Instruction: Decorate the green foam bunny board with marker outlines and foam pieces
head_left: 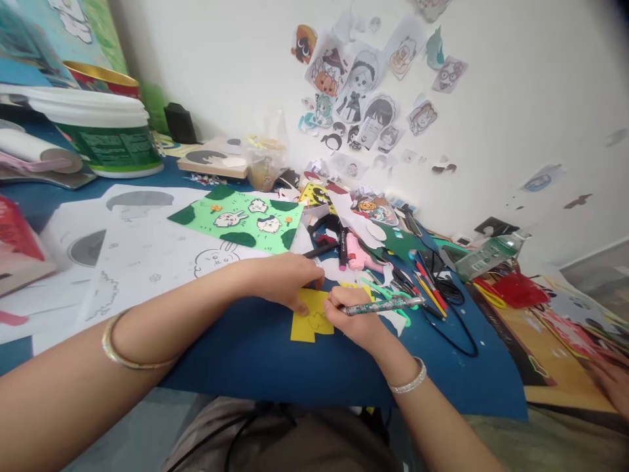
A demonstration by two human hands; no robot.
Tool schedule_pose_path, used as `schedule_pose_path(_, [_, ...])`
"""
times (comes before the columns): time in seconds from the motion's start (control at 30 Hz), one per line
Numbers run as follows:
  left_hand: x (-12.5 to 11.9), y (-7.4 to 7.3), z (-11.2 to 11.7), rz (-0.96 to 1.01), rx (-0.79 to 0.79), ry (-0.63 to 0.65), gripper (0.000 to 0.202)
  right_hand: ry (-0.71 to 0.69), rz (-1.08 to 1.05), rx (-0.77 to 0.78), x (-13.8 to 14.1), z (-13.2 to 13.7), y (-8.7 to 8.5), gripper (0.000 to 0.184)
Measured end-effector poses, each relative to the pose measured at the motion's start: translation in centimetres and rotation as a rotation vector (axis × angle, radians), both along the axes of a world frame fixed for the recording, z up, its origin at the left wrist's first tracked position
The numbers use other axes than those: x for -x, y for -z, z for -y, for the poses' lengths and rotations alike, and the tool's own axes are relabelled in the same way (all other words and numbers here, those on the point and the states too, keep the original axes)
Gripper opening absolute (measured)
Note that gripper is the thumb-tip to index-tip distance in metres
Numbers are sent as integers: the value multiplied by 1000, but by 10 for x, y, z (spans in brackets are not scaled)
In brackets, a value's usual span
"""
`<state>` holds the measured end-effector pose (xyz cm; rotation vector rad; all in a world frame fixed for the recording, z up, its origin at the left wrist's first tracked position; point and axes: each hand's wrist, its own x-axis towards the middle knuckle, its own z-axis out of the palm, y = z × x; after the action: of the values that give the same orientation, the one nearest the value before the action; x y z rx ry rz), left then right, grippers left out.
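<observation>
A small yellow piece of paper (305, 324) lies on a dark blue sheet (275, 354) near the table's front edge. My left hand (285, 278) lies across its upper part, fingers curled down on it and pinning it. My right hand (351, 319) is closed round a patterned pen (383, 305), whose tip touches the yellow paper where a faint outline is drawn. A gold bangle sits on my left wrist and a silver bracelet on my right.
A green card with cartoon animals (240, 221) lies behind on white printed sheets (147, 255). Markers, green scissors (388, 293) and paper scraps clutter the right. A green-labelled bucket (105, 134) stands at the back left. Another person's hand (612, 383) shows at far right.
</observation>
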<state>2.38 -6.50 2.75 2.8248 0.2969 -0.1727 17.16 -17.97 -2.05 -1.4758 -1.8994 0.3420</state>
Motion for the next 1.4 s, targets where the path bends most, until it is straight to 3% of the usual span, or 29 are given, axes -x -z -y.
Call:
schedule_pose_path(0.5, [0, 1, -1, 14, 10, 4, 33, 19, -68, 98, 0, 3, 1, 30])
schedule_pose_path(1.4, [0, 0, -1, 17, 29, -8, 31, -1, -7, 51, 2, 1, -3, 32])
